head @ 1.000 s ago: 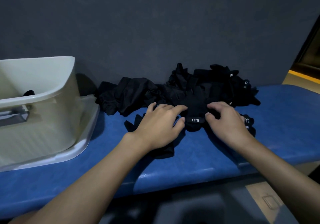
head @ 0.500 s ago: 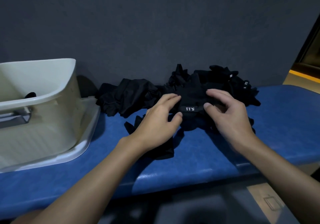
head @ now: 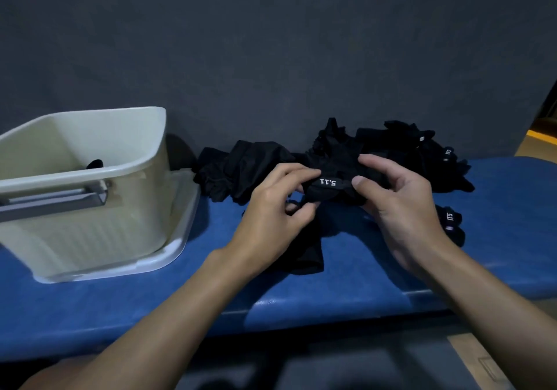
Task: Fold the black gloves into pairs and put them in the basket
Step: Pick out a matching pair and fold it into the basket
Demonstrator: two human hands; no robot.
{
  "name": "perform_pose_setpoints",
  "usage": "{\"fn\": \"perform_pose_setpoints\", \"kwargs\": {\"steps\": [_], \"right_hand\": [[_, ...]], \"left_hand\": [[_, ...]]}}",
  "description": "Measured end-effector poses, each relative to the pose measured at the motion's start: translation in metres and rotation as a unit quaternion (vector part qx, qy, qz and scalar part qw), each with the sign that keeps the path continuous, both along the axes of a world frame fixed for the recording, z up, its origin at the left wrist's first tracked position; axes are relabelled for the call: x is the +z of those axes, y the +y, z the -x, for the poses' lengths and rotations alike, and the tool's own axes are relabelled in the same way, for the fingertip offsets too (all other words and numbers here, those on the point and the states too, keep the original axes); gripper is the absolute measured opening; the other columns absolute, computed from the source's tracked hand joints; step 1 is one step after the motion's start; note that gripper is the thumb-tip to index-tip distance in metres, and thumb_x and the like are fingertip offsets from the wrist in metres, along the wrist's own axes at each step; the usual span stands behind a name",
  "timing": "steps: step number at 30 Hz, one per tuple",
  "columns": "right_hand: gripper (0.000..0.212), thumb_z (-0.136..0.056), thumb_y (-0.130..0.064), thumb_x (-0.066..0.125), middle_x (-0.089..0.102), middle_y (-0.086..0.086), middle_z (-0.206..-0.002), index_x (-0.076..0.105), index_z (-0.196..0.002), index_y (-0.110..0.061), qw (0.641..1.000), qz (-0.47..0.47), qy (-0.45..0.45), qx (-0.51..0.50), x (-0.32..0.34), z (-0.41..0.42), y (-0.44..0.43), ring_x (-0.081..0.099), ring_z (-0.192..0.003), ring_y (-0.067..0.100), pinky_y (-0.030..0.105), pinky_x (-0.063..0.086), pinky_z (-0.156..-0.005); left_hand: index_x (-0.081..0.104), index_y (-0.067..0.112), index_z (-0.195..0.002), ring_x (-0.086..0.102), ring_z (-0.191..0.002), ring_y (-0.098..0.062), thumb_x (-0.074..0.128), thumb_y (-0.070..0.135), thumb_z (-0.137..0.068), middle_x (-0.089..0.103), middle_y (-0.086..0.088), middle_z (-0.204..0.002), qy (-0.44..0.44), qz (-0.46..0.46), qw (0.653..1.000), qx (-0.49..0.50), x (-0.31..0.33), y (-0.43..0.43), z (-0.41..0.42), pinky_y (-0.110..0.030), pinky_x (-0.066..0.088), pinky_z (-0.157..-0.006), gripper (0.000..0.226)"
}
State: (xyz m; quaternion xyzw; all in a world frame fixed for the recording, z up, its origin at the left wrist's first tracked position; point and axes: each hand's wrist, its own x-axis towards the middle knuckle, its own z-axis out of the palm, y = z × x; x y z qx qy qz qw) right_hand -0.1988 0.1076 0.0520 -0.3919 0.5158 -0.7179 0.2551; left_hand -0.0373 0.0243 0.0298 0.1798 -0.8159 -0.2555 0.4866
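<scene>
A black glove bundle [head: 330, 187] with a white "5.11" label is lifted off the blue bench. My left hand [head: 277, 209] pinches its left end and my right hand [head: 401, 200] grips its right end, thumb on top. Behind them a pile of black gloves [head: 301, 160] stretches along the wall. Another black glove [head: 307, 251] lies flat under my left hand, and one with a label [head: 452, 221] lies beside my right wrist. The cream basket [head: 129, 121] stands at the left with a black item [head: 95, 164] showing inside.
The basket sits on a white tray or lid [head: 177, 248] on the blue padded bench [head: 512, 196]. A dark grey wall [head: 271, 43] closes off the back. The bench's front edge [head: 301, 308] runs below my forearms.
Both hands have lifted the labelled glove bundle off the bench and closed round its ends; a second ago they were pressing it flat on the surface.
</scene>
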Motion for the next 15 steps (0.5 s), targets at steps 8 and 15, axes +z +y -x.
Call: {"fn": "perform_pose_setpoints", "kwargs": {"steps": [8,15], "right_hand": [[0.034,-0.085,-0.004,0.070,0.075,0.003,-0.101,0.068,-0.116,-0.019,1.000,-0.001,0.018,0.024,-0.001,-0.014,-0.005,0.069,-0.093,0.011,0.026,0.052,-0.086],[0.028,-0.084,-0.002,0.071,0.067,-0.001,-0.114,0.071,-0.108,-0.017,0.987,-0.025,0.150,0.057,-0.005,-0.026,-0.004,0.064,-0.097,0.005,0.021,0.050,-0.087]], "left_hand": [[0.067,0.008,-0.122,0.059,-0.120,-0.014,0.074,0.006,-0.086,0.063,0.000,-0.122,-0.049,0.027,0.998,-0.027,0.008,-0.006,-0.028,-0.033,0.048,-0.102,0.037],[0.068,0.009,-0.120,0.059,-0.117,-0.007,0.075,0.010,-0.085,0.065,0.002,-0.120,-0.091,0.069,0.993,-0.004,0.013,-0.009,-0.049,-0.022,0.044,-0.101,0.036]]}}
